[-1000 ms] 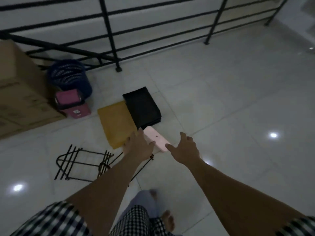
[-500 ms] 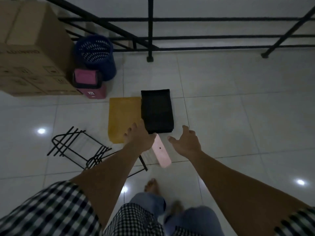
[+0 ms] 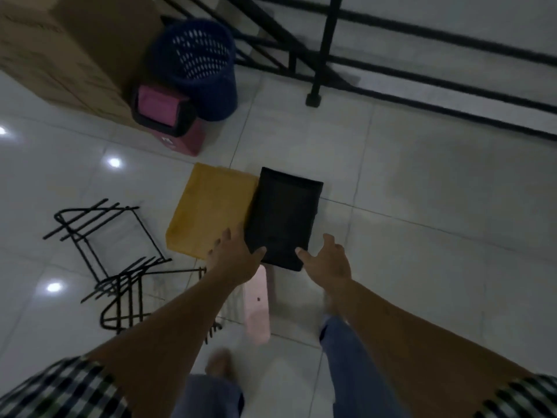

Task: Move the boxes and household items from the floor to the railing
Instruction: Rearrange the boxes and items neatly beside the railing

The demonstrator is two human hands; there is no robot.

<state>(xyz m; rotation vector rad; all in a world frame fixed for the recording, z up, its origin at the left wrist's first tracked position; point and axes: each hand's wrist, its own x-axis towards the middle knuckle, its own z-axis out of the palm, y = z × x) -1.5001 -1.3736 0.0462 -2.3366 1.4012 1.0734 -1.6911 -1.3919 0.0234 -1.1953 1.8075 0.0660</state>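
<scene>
Both my hands are stretched out low over the floor (image 3: 422, 236) in the middle of the frame, fingers spread and relaxed, holding nothing. My left hand (image 3: 233, 257) sits over the near corner of the yellow flat packet (image 3: 211, 209), its thumb pointing at the near left edge of the black flat pack (image 3: 283, 215). My right hand (image 3: 327, 260) is at the pack's near right corner, thumb towards it. I cannot tell whether either thumb actually touches it.

The black pack lies flat on the tiles at centre frame, edge to edge with the yellow packet on its left. Just below it, between my forearms, a pale pink flat thing (image 3: 257, 303) lies on the floor, blurred.

At left centre a black wire rack (image 3: 99, 236) lies tipped over on the tiles. In the upper left, large cardboard boxes (image 3: 75, 46) stand on the floor; a pink swing-lid bin (image 3: 165, 116) sits against them, and a dark blue perforated basket (image 3: 199, 61) stands just beside the bin, close to the black metal railing (image 3: 325, 49) that runs across the top and upper right of the frame.

My checked sleeves show in both bottom corners, and my jeans and a bare foot at the bottom centre.
</scene>
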